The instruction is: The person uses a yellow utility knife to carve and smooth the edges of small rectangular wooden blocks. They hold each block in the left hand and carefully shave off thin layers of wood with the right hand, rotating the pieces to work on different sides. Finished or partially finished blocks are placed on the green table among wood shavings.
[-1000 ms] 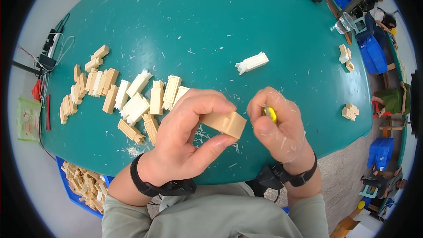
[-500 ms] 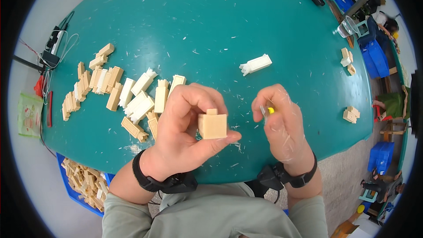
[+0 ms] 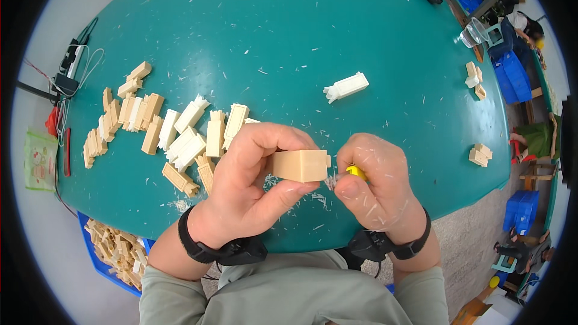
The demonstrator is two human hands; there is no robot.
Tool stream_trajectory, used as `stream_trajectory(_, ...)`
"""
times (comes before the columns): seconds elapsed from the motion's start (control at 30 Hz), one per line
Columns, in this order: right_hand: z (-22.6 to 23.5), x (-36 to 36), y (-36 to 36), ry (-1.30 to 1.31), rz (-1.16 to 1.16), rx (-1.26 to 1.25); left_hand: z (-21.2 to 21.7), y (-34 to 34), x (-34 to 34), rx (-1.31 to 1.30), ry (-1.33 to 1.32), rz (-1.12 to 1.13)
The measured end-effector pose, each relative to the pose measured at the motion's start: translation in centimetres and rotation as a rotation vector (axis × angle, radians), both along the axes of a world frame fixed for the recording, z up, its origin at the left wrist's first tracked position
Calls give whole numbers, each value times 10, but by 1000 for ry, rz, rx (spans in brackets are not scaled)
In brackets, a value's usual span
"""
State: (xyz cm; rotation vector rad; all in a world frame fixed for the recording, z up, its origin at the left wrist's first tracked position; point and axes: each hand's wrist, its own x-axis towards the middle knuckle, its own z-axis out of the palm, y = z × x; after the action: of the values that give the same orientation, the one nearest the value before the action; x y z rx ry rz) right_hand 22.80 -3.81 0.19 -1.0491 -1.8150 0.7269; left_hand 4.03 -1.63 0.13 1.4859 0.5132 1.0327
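My left hand (image 3: 256,183) grips a tan plastic block (image 3: 301,166) between thumb and fingers, with its long side turned toward me and a small raised tab at its right end. Close by on the right, my right hand (image 3: 376,183) is closed around a small yellow-handled blade (image 3: 356,172); most of the tool is hidden in the fingers. Its metal tip is beside the tabbed end of the block, and whether they touch I cannot tell. Pale shavings cling to the right hand's fingers and thumb.
Several tan and white blocks (image 3: 214,133) lie loosely grouped on the green table (image 3: 271,30) to the left. A lone white block (image 3: 347,86) rests ahead. Small pieces (image 3: 480,154) sit near the right edge. A blue bin (image 3: 96,253) full of tan pieces stands lower left. Shavings are scattered about.
The block has turned in my left hand, so its long side shows and the tab points right instead of up. My right hand has moved left and slightly down, bringing the blade to the tab.
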Motion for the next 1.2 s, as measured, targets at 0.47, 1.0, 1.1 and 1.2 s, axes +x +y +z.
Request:
stream_trajectory(0.47,-2,6,6,-140,-249,29,4,-3,-5,9,70,-259)
stream_trajectory(1.0,3,-3,-3,45,-153,-177,-6,2,-2,207,116,232)
stream_trajectory(1.1,2,-5,-2,-1,-170,-142,-3,3,0,380,258,330)
stream_trajectory(1.2,1,-7,-2,-47,-175,-108,-3,3,2,480,306,378)
